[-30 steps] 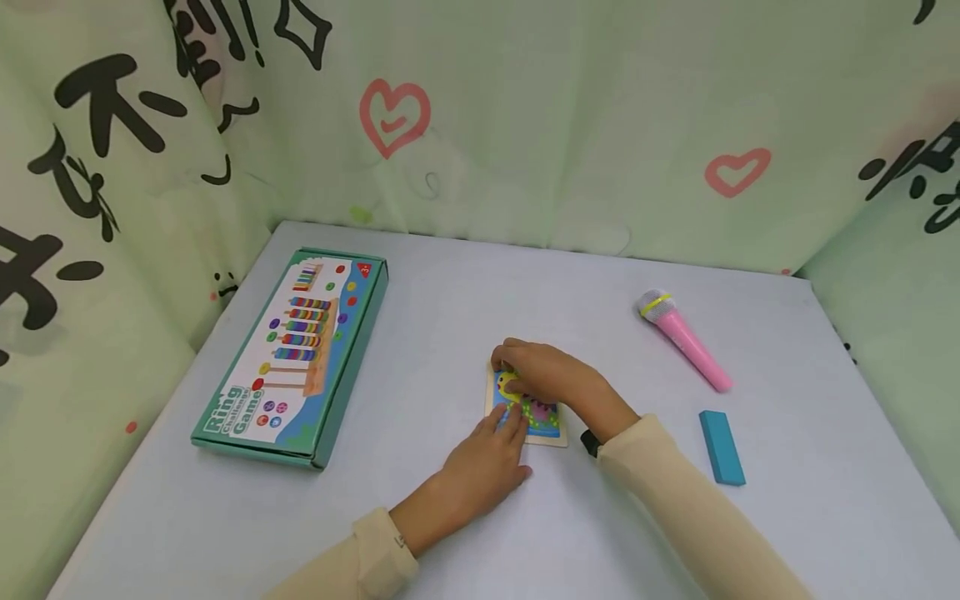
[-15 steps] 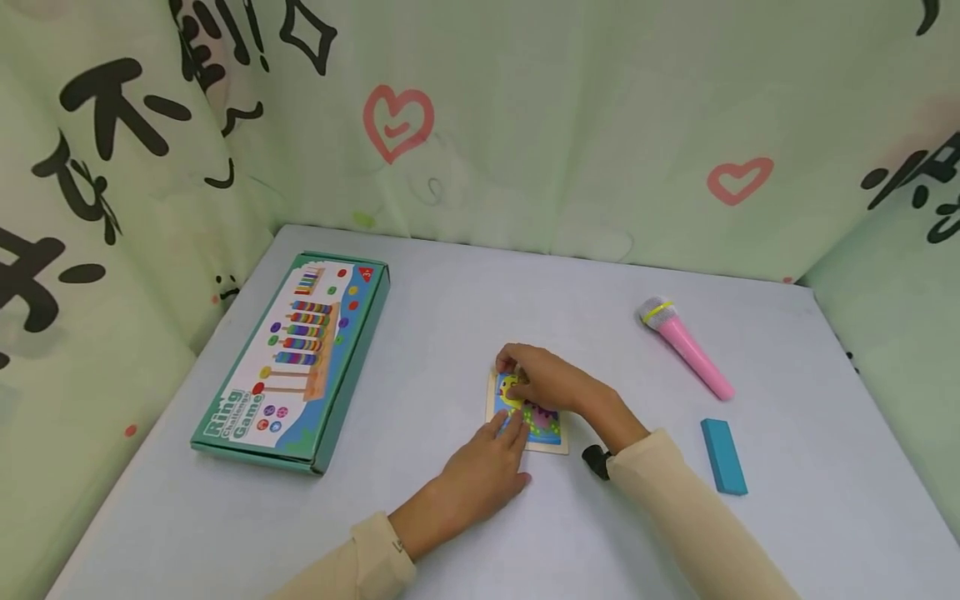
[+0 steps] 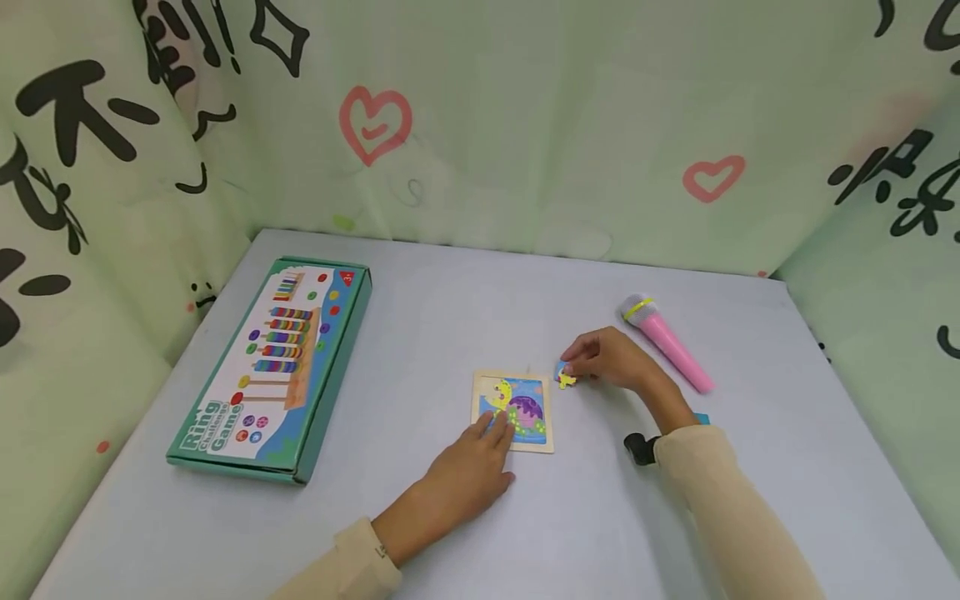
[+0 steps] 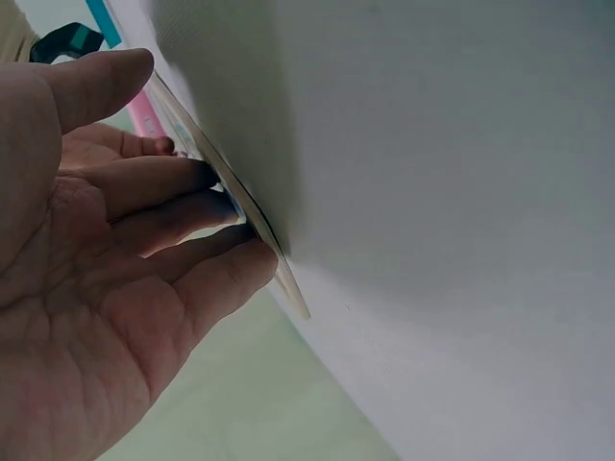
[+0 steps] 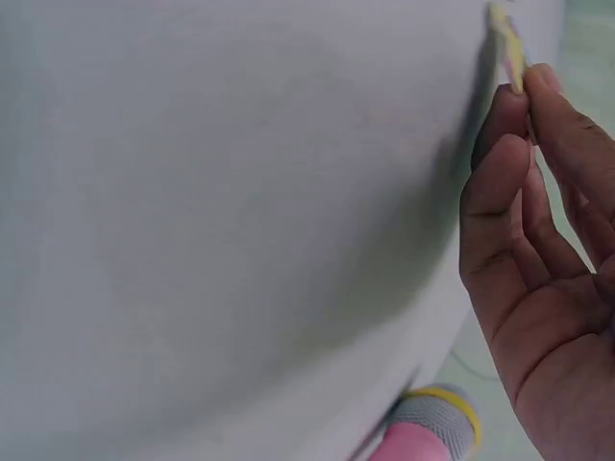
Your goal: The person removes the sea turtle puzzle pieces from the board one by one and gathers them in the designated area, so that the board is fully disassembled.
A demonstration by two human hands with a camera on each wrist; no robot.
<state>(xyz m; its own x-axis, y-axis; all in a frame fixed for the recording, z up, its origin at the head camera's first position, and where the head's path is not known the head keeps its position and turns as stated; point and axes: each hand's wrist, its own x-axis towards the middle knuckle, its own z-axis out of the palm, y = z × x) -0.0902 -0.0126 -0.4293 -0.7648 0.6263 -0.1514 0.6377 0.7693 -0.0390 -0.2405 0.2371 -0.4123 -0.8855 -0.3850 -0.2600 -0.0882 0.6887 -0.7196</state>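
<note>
A small wooden jigsaw puzzle (image 3: 537, 387) with a yellow and purple cartoon animal lies flat on the table. A pale bare patch shows at its upper left. The fingertips of my left hand (image 3: 461, 477) rest on its lower left part, fingers fairly straight; in the left wrist view the thumb stands off the puzzle (image 4: 252, 209). Just right of the board, my right hand (image 3: 618, 360) pinches a blue and yellow puzzle piece (image 3: 564, 377) between thumb and fingers. That piece (image 5: 511, 53) appears edge-on and blurred in the right wrist view.
A green ring game box (image 3: 277, 375) lies at the left of the white table (image 3: 420, 333). To the right is a pink toy microphone (image 3: 675, 346). A blue block (image 3: 702, 418) is mostly hidden behind the right forearm. Printed curtains stand around the table.
My right hand has moved from over the puzzle to the right, taking the puzzle piece off the board. My left hand stays on the puzzle. The head view has shifted slightly.
</note>
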